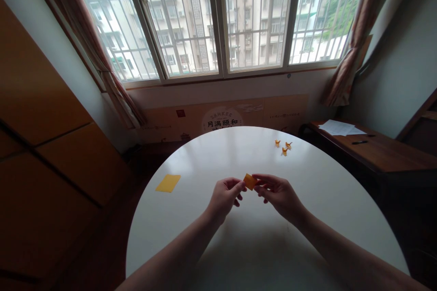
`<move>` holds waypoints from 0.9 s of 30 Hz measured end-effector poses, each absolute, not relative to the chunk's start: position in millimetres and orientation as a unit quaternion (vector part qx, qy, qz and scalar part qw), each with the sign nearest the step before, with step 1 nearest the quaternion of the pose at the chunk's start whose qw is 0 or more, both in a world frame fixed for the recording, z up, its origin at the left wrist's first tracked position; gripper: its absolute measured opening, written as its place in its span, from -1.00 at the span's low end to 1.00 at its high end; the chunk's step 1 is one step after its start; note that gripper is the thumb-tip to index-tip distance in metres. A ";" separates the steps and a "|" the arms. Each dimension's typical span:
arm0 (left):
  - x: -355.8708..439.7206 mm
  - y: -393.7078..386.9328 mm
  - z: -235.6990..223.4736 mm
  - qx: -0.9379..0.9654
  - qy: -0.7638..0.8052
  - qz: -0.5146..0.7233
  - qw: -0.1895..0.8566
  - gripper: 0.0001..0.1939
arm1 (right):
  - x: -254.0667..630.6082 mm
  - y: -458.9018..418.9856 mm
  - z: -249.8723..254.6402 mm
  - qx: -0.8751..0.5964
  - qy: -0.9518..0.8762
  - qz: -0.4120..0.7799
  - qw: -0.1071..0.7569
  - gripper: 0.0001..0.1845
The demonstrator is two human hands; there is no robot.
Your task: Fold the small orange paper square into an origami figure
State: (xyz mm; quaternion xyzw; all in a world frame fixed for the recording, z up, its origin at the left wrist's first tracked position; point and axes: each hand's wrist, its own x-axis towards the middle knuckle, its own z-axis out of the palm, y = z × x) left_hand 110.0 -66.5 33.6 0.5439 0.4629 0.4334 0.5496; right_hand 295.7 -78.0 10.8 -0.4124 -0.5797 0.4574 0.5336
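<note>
A wide sliding window in pale frames (219, 32) fills the back wall and is cut off by the top edge; through it, metal bars and pale apartment blocks show, washed out by glare. Below it, the round, glossy white counter (160, 223) takes up the middle, its near side running out of view and its surface dulled by shadow there. A brown wooden panelled cabinet (41, 113) on the left is also cut off, and the floor around it is too dark to read. Tied pinkish-brown fabric curtains (353, 57) flank the window. Behind the counter stands a tan printed panel (191, 116), its lower line of characters partly hidden by the counter's far rim. At right, a dark brown wooden desk (392, 152) bears loose white paper sheets (341, 127) and a slim black pen (359, 142).

The left hand (223, 195) and right hand (280, 193) meet above the middle of the counter, forearms cut off below. A flat yellow paper piece (168, 183) lies well to their left. Both hands pinch a small, folded orange-yellow paper square (250, 182) by opposite sides; it is tilted cornerwise, with fingertips covering its edges, and its creases seem too faint to follow. Beyond the right hand sit three tiny orange bird-shaped paper figures (284, 150), close together.
</note>
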 end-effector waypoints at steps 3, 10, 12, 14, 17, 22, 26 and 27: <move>110.1 -66.3 33.0 0.541 0.463 0.432 0.554 -0.67 | 295.9 -76.3 8.5 -0.412 -0.577 0.461 0.533 -0.56; 110.8 -66.0 34.4 0.532 0.468 0.423 0.565 -0.67 | 296.1 -76.3 7.5 -0.409 -0.576 0.461 0.537 -0.55; 110.9 -66.1 34.6 0.531 0.469 0.421 0.567 -0.67 | 296.1 -76.6 8.0 -0.410 -0.575 0.462 0.536 -0.55; 110.7 -66.2 34.6 0.530 0.469 0.419 0.569 -0.66 | 296.2 -76.7 8.2 -0.412 -0.575 0.464 0.534 -0.54; 110.6 -66.3 33.8 0.529 0.468 0.417 0.572 -0.65 | 296.6 -76.5 8.3 -0.412 -0.577 0.468 0.528 -0.53; 110.9 -65.7 32.0 0.526 0.466 0.416 0.577 -0.64 | 296.6 -75.8 7.7 -0.414 -0.568 0.476 0.528 -0.54; 111.2 -65.4 32.1 0.527 0.464 0.419 0.575 -0.64 | 296.7 -75.1 6.4 -0.414 -0.564 0.480 0.530 -0.53; 111.2 -65.3 32.2 0.527 0.464 0.419 0.575 -0.64 | 296.9 -75.0 6.3 -0.412 -0.565 0.481 0.529 -0.53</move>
